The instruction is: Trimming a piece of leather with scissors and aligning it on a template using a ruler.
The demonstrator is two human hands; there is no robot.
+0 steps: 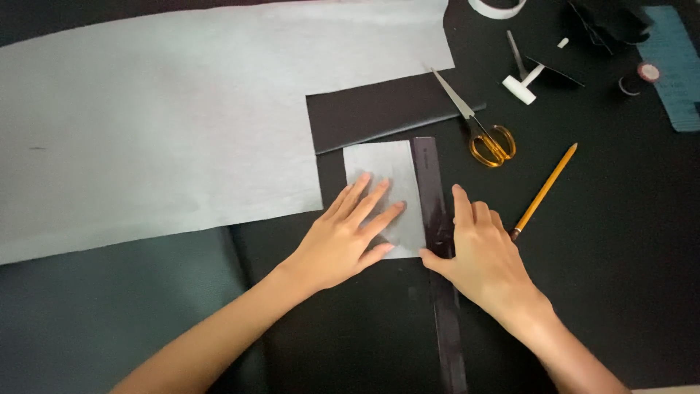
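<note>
My left hand (350, 235) lies flat, fingers spread, on a small pale grey rectangle of paper (386, 164) that rests on the black work surface. A long dark ruler (446, 321) runs along that paper's right edge, from near the black card down toward me. My right hand (477, 252) presses on the ruler, thumb at its left side and fingers laid across it. Neither hand grips a tool.
A large pale grey sheet (182, 109) covers the upper left, with a rectangular notch cut out. A black card (379, 109) lies in the notch. Scissors with orange handles (481, 128), a yellow pencil (545, 191), a small white hammer (521, 82), tape roll (497, 7) and blue mat (674, 69) sit to the right.
</note>
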